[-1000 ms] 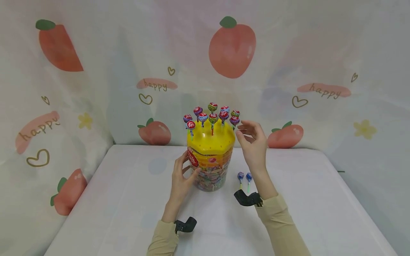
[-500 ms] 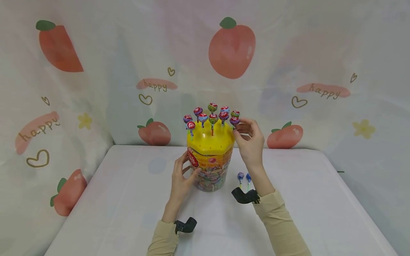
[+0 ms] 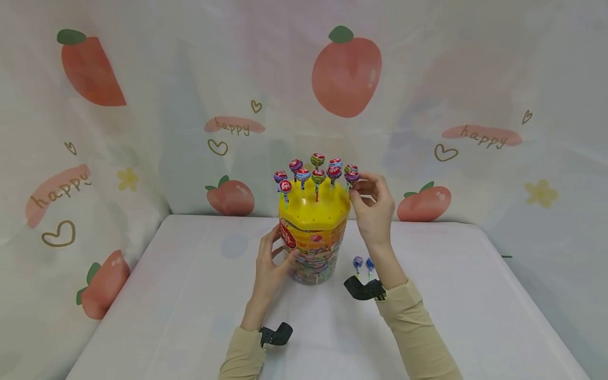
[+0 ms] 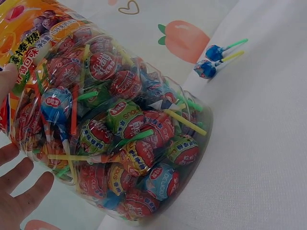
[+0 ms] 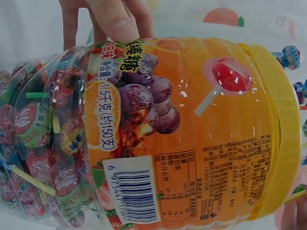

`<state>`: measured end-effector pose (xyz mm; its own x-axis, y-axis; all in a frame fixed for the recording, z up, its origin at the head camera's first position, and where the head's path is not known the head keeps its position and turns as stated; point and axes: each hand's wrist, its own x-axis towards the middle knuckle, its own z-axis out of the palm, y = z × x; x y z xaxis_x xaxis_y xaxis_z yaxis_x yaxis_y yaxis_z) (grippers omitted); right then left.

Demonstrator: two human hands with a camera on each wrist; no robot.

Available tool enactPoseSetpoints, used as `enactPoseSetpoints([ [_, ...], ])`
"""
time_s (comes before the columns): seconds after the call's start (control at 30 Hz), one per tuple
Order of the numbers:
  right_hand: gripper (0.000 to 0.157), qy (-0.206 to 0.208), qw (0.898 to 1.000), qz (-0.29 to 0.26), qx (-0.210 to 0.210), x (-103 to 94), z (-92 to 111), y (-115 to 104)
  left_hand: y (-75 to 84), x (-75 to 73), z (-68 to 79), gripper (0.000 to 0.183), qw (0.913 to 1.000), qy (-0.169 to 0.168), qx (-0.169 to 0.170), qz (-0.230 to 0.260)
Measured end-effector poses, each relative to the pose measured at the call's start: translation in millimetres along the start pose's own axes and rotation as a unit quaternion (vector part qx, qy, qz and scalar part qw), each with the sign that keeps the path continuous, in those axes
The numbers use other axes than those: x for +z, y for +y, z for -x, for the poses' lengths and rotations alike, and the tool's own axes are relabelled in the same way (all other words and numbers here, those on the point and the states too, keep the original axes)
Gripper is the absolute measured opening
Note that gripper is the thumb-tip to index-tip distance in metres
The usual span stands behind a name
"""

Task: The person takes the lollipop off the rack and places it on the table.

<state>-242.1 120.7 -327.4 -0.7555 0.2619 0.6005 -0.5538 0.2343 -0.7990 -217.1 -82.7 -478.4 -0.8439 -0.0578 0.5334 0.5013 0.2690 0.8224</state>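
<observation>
A clear jar (image 3: 314, 261) of wrapped lollipops stands upright on the table, under a yellow lid (image 3: 311, 215). Several lollipops (image 3: 317, 177) stick up out of the lid. My left hand (image 3: 272, 264) holds the jar's left side, its thumb (image 5: 117, 21) on the printed label and its fingers toward the back. At the lid's right edge, my right hand (image 3: 375, 214) pinches the stick of a purple-red lollipop (image 3: 352, 177) between thumb and fingers. In the right wrist view, only a fingertip (image 5: 293, 215) of that hand shows beside a stick at the lower right.
Two blue-wrapped lollipops (image 4: 213, 61) lie side by side on the white tablecloth (image 3: 190, 295), right of the jar and partly behind the right wrist's camera in the head view. A fruit-printed curtain (image 3: 304, 63) hangs behind the table and along its sides.
My right hand has come left to the lid's edge and taken hold of a lollipop's stick. That lollipop has risen slightly. The left hand keeps its place on the jar.
</observation>
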Motion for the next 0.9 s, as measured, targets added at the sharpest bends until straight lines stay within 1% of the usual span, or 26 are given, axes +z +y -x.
enactPoseSetpoints([
  [0.17, 0.028, 0.011, 1.000, -0.018, -0.016, -1.3, -2.4, -4.2, 1.9, 0.1, -0.5, 0.074, 0.9999, -0.003, -0.004, -0.010],
  [0.43, 0.031, 0.008, 1.000, -0.029, 0.000, -10.4, -0.3, -8.7, 3.3, 0.2, -0.3, 0.073, 0.9999, -0.004, -0.010, -0.011],
  [0.67, 0.030, 0.015, 0.999, -0.023, 0.018, -22.2, 11.1, -8.5, 2.9, 0.6, -0.4, 0.073, 0.9999, 0.000, -0.001, -0.015],
  [0.9, 0.029, 0.029, 0.999, -0.009, 0.027, -33.4, 25.7, 0.9, 3.0, 0.5, -0.3, 0.074, 0.9999, 0.000, -0.001, -0.017],
])
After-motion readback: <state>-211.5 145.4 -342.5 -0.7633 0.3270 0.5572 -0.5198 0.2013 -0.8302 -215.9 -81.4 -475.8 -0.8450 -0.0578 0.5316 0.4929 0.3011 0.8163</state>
